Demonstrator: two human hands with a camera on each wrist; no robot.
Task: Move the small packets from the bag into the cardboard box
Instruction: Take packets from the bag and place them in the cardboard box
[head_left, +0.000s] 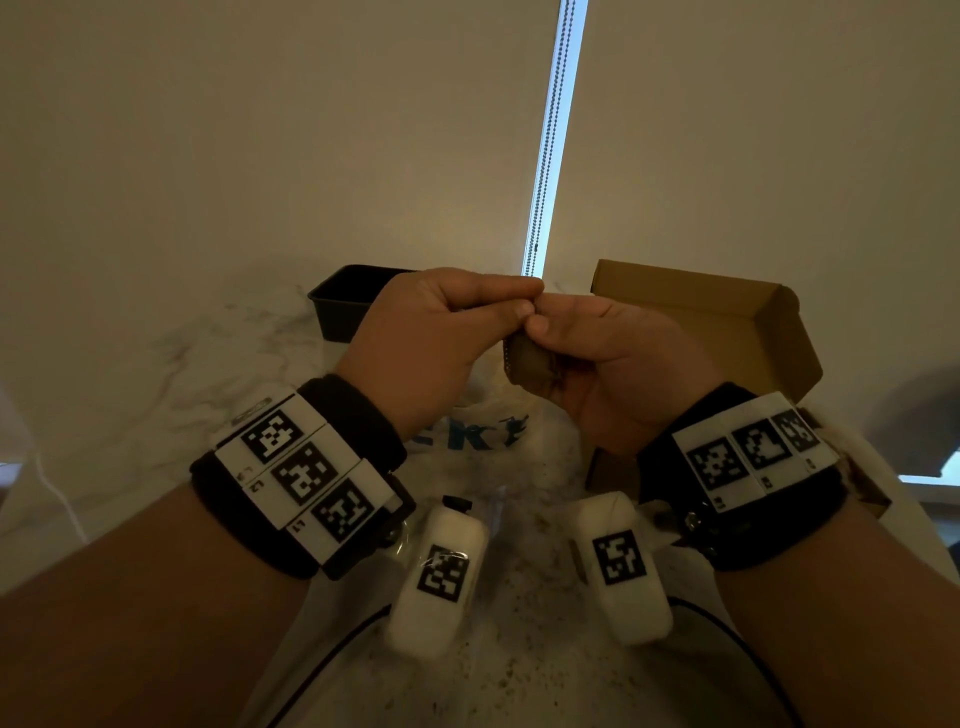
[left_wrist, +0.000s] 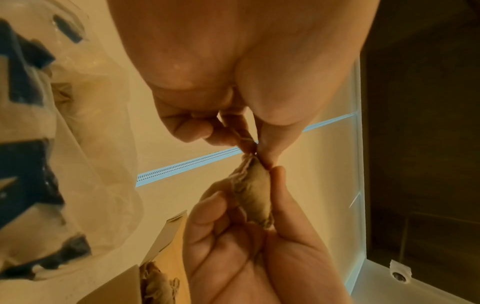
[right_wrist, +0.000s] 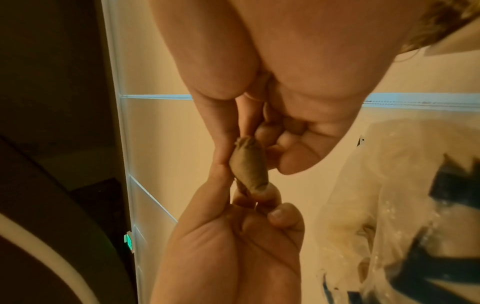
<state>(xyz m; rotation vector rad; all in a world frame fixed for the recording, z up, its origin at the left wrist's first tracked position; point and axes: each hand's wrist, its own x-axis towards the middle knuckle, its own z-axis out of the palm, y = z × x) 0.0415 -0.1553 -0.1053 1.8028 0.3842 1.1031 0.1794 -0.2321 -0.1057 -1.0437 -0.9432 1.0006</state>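
Both hands pinch one small brown packet (head_left: 530, 364) between them, raised above the desk (head_left: 208, 364). Thumb and fingertips of the right hand (head_left: 608, 364) are curled round the packet's lower end, so that grip is clenched on it; the left hand (head_left: 431, 338) nips its upper, crimped edge between thumb and forefinger, the other fingers folded in. In the left wrist view the packet (left_wrist: 253, 191) stands nearly on end, pinched at top and bottom, and the right wrist view shows the same packet (right_wrist: 248, 164) caught between the two sets of fingertips.

As to progress, I judge the job partly done. At least one crumpled brown packet (left_wrist: 158, 286) already lies inside the cardboard box (head_left: 727, 332), seen at the lower edge of the left wrist view. The clear plastic bag (head_left: 498, 436), printed with blue lettering, lies on the desk under the hands, and pale shapes that may be more packets show through its film in the wrist views; how many are left cannot be told.

The packet in hand sits just left of the open box and above the bag, nearer the person than the box's raised flap. It has not yet gone in. A black tray (head_left: 343, 301) stands on the desk beyond the left hand, apart from all this.
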